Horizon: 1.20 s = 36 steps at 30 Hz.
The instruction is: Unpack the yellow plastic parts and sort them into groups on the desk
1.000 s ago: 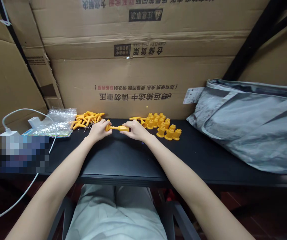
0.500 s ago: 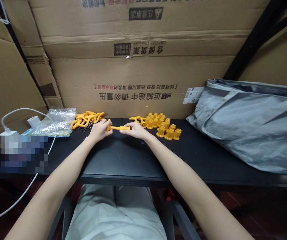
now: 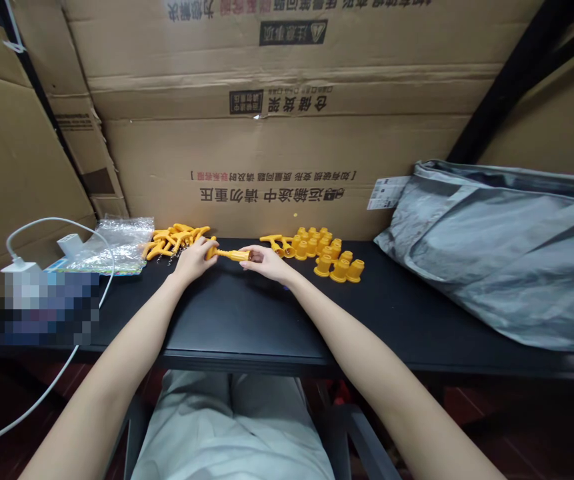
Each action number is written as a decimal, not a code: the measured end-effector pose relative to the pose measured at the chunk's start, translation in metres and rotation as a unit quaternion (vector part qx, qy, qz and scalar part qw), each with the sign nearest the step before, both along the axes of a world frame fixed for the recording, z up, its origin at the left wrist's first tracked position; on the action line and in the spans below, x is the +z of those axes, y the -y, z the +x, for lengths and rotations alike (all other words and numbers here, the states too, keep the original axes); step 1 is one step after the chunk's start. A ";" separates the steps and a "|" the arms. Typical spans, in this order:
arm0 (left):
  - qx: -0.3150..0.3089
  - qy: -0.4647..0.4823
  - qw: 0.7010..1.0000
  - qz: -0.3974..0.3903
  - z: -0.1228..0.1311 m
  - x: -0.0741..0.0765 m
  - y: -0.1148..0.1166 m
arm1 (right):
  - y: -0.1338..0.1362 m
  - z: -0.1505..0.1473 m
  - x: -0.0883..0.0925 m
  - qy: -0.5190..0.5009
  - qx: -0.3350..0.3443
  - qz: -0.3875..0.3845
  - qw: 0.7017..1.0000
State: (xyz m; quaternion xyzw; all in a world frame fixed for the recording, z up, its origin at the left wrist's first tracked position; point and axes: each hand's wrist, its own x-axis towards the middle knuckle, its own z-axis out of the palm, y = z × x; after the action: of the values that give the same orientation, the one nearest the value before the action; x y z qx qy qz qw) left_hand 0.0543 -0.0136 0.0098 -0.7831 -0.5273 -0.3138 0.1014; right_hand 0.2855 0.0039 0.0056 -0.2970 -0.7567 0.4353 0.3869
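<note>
My left hand is closed on the handle of a yellow corkscrew held sideways above the table. The fingers of my right hand are closed at the wide, flared end of a yellow sleeve, which is in line with the shaft. My fingers partly hide both ends. Behind my left hand lies a pile of yellow T-handled corkscrews with bare metal spirals. Beyond my right hand are two T-handled pieces with sleeves and several upright yellow sleeves.
A black table stands against a cardboard wall. Clear plastic bags, a white charger and its cable are at the left. A large grey bag sits at the right.
My right hand and the sleeve have moved slightly left, closer to my left hand, and less of the thin shaft shows between. The view has shifted slightly.
</note>
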 end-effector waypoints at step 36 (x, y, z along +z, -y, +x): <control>-0.065 0.050 0.996 -0.047 -0.004 -0.011 -0.009 | -0.040 0.008 -0.011 0.440 -0.368 0.206 0.793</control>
State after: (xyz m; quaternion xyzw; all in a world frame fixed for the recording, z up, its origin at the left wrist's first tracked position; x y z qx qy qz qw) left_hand 0.0500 -0.0043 -0.0007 -0.8032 -0.4935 -0.3333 0.0176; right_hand 0.2934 0.0436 -0.0050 -0.6260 -0.7503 -0.0839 0.1953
